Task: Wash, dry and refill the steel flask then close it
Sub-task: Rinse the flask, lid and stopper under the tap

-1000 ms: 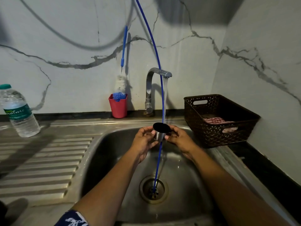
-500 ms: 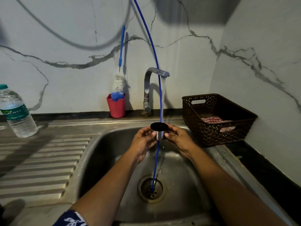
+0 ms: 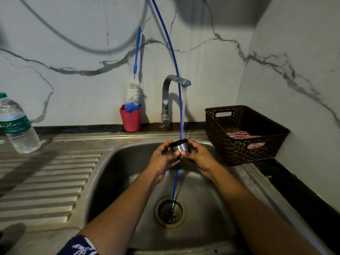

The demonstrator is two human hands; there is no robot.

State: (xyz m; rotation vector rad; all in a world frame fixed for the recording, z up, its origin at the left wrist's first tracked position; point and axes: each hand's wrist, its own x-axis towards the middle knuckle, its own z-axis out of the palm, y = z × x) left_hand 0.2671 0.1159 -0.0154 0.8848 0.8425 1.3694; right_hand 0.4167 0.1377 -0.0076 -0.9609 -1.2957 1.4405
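A small steel cap (image 3: 180, 146) with a dark top is held over the sink (image 3: 114, 181) under the running tap (image 3: 168, 100). My left hand (image 3: 161, 159) grips it from the left and my right hand (image 3: 197, 156) pinches it from the right. Water streams from the spout down onto the cap. The flask body is not in view. A plastic water bottle (image 3: 17, 126) stands at the far left on the steel counter.
A red cup (image 3: 130, 119) with a blue-handled bottle brush (image 3: 133, 94) stands left of the tap. At the right sits a dark woven basket (image 3: 244, 150) with a checked cloth (image 3: 239, 134) inside. A thin blue tube (image 3: 179, 100) runs down into the drain (image 3: 170, 211). A ribbed drainboard (image 3: 46, 181) lies to the left.
The cap has tilted slightly between my fingers under the stream; both hands stay in about the same place over the sink.
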